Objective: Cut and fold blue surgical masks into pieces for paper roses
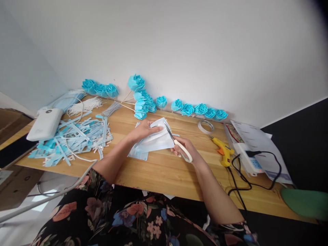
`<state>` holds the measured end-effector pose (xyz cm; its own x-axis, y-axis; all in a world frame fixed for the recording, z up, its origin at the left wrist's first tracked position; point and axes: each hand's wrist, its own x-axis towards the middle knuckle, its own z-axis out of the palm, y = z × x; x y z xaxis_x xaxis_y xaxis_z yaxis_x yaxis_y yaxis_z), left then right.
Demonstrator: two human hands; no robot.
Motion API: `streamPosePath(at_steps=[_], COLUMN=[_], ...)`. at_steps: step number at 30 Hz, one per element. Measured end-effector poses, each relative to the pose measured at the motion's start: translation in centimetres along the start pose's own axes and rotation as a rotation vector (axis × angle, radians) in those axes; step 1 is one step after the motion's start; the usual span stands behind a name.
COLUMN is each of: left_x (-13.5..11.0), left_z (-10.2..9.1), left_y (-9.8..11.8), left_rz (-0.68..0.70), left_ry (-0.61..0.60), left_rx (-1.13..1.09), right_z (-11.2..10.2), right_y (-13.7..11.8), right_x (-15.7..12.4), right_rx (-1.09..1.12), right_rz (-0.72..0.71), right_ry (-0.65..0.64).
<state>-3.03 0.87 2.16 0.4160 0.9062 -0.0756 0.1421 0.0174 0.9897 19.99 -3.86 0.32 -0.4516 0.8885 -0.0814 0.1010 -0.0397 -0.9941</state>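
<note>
Near the middle of the wooden table, my left hand point(146, 130) pinches a pale blue-white face mask sheet point(156, 139) with the thumb on top. My right hand point(185, 149) grips white-handled scissors point(183, 149). Their blades lie along the right side of the sheet, pointing up and away from me. Whether the blades are cutting into the material I cannot tell. Under the held sheet lies another light blue piece point(138, 154), partly covered by it.
Blue fabric flowers point(201, 109) line the wall. Cut strips point(74, 136) heap at left beside a white power bank point(45, 124). To the right are a tape roll point(205, 126), a yellow glue gun point(223, 150), a power strip point(248, 159) and black cords point(239, 182).
</note>
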Motion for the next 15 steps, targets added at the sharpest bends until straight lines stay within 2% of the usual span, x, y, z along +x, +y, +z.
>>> streamPosePath(at_steps=[7,15], left_x=[-0.07,-0.16], left_z=[0.16,0.09], left_y=[0.14,0.28], left_rz=[-0.013,-0.019], left_ry=[0.007,0.010], left_rx=[-0.010,0.006], right_z=[-0.22,-0.08], right_y=[0.31,0.47], right_x=[0.03,0.02], right_rx=[-0.031,-0.008], right_rz=[-0.047,-0.007], right_ry=[-0.019,0.004])
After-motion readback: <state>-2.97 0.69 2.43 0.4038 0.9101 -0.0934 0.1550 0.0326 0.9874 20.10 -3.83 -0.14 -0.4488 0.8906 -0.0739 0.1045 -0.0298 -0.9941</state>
